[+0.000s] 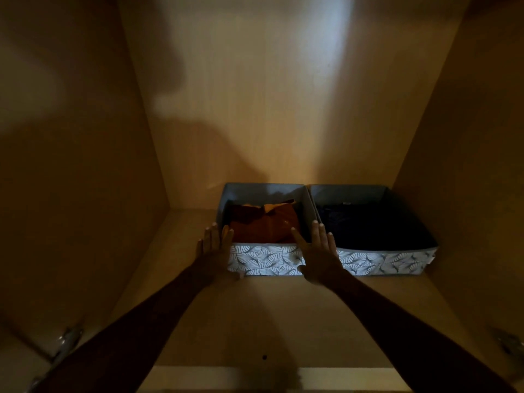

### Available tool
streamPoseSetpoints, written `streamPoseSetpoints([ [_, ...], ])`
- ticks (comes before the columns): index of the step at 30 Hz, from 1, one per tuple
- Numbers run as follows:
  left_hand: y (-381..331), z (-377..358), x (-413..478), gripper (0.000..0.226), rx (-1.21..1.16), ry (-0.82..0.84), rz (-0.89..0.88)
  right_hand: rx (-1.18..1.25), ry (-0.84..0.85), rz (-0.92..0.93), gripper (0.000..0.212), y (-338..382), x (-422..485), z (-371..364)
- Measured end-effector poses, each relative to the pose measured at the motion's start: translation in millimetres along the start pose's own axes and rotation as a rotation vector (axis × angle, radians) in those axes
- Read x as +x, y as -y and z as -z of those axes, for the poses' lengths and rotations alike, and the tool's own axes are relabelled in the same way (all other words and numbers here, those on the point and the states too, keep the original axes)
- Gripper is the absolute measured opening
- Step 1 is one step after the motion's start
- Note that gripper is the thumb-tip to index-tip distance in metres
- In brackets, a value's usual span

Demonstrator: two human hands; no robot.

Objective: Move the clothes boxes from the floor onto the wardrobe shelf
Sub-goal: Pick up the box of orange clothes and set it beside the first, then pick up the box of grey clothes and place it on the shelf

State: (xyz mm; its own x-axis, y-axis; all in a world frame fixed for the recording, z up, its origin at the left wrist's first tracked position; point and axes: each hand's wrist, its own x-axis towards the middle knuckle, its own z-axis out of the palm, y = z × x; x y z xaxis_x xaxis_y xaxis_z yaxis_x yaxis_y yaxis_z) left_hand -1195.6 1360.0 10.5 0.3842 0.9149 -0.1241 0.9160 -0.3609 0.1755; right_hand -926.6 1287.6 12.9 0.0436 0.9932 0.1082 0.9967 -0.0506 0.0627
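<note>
In the head view, your left grip [214, 251] lies flat with fingers straight against the near left corner of the left box [266, 259], clasping nothing. Your right grip [320, 253] is spread the same way on that box's near right corner, beside the right box [382, 260]. Both boxes stand touching side by side on the wardrobe shelf [283, 313], holding orange clothes [266, 225] and dark clothes [368, 225].

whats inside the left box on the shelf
The left box holds folded orange-brown clothing that fills most of it. Anything under that top layer is covered, and the dim light hides finer detail.
</note>
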Motion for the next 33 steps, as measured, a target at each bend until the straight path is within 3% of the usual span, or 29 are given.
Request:
streamPoseSetpoints([
  [3, 3.3, -1.4, -1.5, 0.151, -0.038, -0.012, -0.020, 0.031, 0.002, 0.003, 0.106, 0.0, -2.4, 0.0],
  [8, -1.8, -13.6, -27.2, 0.109, -0.136, -0.148, -0.031, 0.100, -0.014, -0.024, 0.101, 7.8, -24.0, 0.1],
  [11, -1.9, -26.3, -50.6, 0.076, -0.292, -0.345, 0.000, 0.205, -0.030, 0.004, 0.096, 17.3, -46.6, -2.9],
  [14, 1.8, -41.8, -78.5, 0.057, -0.446, -0.394, 0.010, 0.317, -0.074, 0.040, 0.088, 29.9, -70.8, -5.7],
  [17, -1.9, -52.9, -121.4, 0.049, -0.724, -0.407, 0.202, 0.541, -0.050, 0.088, 0.077, 47.5, -93.3, -14.0],
  [21, -4.9, -69.5, -179.8, 0.038, -0.946, -0.455, 0.257, 0.842, 0.030, 0.151, 0.068, 72.8, -118.6, -29.4],
  [26, -23.5, -92.2, -260.7, 0.031, -1.003, -0.554, 0.490, 1.051, 0.160, 0.328, 0.064, 108.0, -152.8, -28.5],
  [30, -47.2, -116.8, -326.8, 0.034, -1.032, -0.621, 0.701, 1.146, 0.408, 0.513, 0.061, 128.7, -180.9, -28.2],
  [33, -75.6, -136.5, -377.9, 0.034, -1.046, -0.724, 0.901, 1.088, 0.562, 0.654, 0.064, 141.5, -203.8, -34.6],
])
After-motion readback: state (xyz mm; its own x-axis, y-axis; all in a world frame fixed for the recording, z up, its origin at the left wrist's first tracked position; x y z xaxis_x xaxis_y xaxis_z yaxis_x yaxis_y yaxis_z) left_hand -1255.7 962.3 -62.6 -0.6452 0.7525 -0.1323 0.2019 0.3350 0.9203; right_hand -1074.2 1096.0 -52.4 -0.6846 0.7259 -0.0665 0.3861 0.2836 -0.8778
